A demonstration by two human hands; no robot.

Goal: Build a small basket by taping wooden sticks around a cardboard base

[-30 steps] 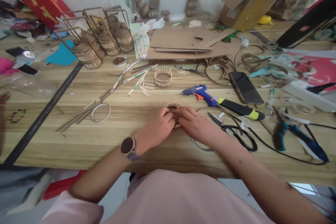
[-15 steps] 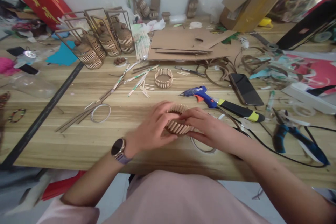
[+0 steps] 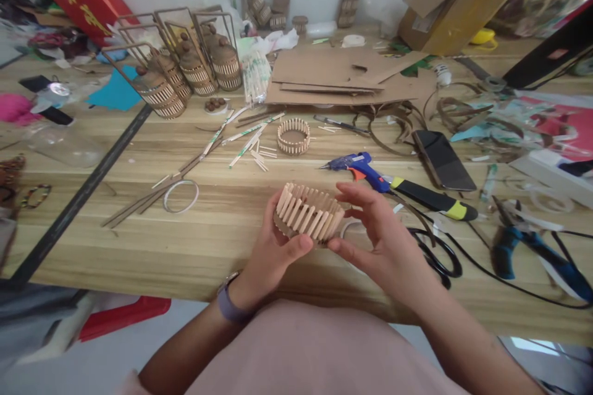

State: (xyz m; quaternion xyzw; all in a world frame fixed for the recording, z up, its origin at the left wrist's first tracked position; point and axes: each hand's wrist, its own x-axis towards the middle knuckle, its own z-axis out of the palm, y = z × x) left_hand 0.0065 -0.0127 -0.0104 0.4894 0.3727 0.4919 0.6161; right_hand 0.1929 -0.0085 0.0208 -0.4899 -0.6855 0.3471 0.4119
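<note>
My left hand (image 3: 275,253) is closed around the left side of a small round basket (image 3: 308,213), its thumb on the near lower edge. The basket has a ring of short upright wooden sticks on a brown base and is tilted above the tabletop. My right hand (image 3: 375,234) is at the basket's right side, fingers spread and curved; its thumb tip is at the lower edge. A similar stick ring (image 3: 293,137) stands on the table beyond. To its right lies a blue glue gun (image 3: 354,166).
A utility knife (image 3: 430,199), black-handled scissors (image 3: 440,259), pliers (image 3: 532,247) and a phone (image 3: 443,159) lie to the right. Loose sticks (image 3: 262,157) and a white ring (image 3: 181,196) are on the left. Several finished lidded baskets (image 3: 162,95) and cardboard sheets (image 3: 333,77) stand behind.
The basket has been turned and tilted, so its stick wall shows more fully. My left hand has moved under its left side, and my right fingers have come off its rim.
</note>
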